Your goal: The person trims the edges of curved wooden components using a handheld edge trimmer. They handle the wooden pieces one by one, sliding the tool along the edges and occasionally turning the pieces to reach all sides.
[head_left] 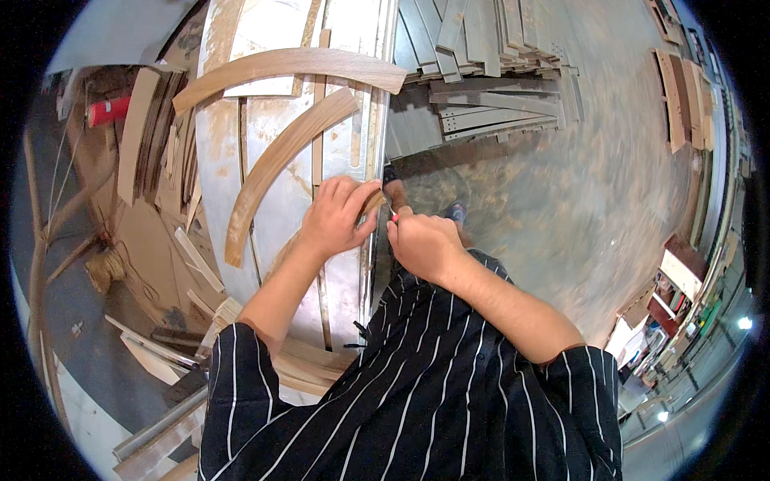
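My left hand point(333, 216) is closed over a curved wooden piece point(372, 201) at the right edge of a long metal worktable point(285, 200). The end of that piece shows between thumb and fingers; most of it is hidden beneath the hand and forearm. Just to the right, my right hand point(427, 245) makes a fist around a small tool with a reddish part point(394, 217). A thin tip points at the wood's end, and the fist hides the tool's kind. Beyond my left hand lie a curved wooden strip point(281, 164) and a longer wooden arc point(293, 62).
Grey boards point(497, 108) are stacked beyond the table on the right. Upright wooden panels point(140, 132) and a red cylinder point(109, 111) stand at the left. Loose offcuts point(196, 256) lie below them. More planks point(682, 100) lean at the far right.
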Action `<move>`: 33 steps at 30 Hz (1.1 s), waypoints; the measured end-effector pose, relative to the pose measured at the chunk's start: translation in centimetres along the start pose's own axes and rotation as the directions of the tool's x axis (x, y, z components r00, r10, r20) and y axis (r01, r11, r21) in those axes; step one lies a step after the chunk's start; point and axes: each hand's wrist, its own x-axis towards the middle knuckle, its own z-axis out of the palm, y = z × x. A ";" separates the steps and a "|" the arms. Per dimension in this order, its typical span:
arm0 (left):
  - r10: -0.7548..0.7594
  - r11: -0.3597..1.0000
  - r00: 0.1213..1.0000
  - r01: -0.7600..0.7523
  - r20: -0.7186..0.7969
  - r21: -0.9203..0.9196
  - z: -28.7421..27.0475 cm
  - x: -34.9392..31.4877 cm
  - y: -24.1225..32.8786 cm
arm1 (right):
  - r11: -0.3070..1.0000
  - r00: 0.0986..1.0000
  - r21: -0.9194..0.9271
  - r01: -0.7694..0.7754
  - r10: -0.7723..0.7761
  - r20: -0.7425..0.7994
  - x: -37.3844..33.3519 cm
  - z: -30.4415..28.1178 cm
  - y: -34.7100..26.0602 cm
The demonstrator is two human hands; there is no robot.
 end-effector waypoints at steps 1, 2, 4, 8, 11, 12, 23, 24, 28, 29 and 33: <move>0.003 1.000 1.000 -0.003 0.001 -0.007 0.0 0.1 0.1 | 1.000 1.000 0.011 0.007 -0.007 -0.023 -0.1 0.3 0.2; 0.013 1.000 1.000 -0.013 0.010 -0.012 0.1 0.1 0.1 | 1.000 0.999 0.022 0.014 -0.013 -0.046 -0.2 0.6 0.4; 0.032 0.999 0.999 -0.031 0.021 -0.018 0.3 0.4 0.0 | 0.999 0.995 0.028 0.019 -0.016 -0.095 -0.4 0.7 0.6; 0.066 0.997 0.997 -0.064 0.034 -0.038 0.9 1.4 0.4 | 1.000 0.979 -0.013 0.022 -0.025 -0.202 -1.0 0.5 0.4; 0.085 0.995 0.996 -0.083 0.040 -0.046 1.1 2.3 0.7 | 0.998 0.971 -0.032 0.061 -0.067 -0.231 -1.2 0.5 1.2; 0.093 0.995 0.995 -0.091 0.043 -0.031 1.1 2.4 0.7 | 0.996 0.969 -0.031 0.080 -0.085 -0.233 -1.1 0.6 1.5; 0.089 0.996 0.995 -0.088 0.044 -0.023 1.3 2.6 0.7 | 1.000 0.988 0.020 0.014 -0.010 -0.152 -1.0 0.1 1.6; 0.085 0.996 0.995 -0.084 0.054 -0.022 1.1 2.7 0.8 | 1.000 0.989 0.023 0.020 -0.016 -0.147 -0.9 0.1 1.6; 0.085 0.996 0.995 -0.084 0.044 -0.031 1.0 2.8 0.9 | 1.000 0.996 -0.001 -0.024 0.023 -0.089 -0.9 -0.7 1.6; 0.083 0.996 0.995 -0.081 0.047 -0.036 1.1 2.9 0.8 | 0.999 0.997 -0.007 -0.031 0.031 -0.077 -0.8 -0.8 1.6; 0.076 0.996 0.996 -0.074 0.046 -0.055 1.1 2.8 0.6 | 0.999 0.999 -0.011 -0.040 0.040 -0.031 -0.4 -0.6 1.8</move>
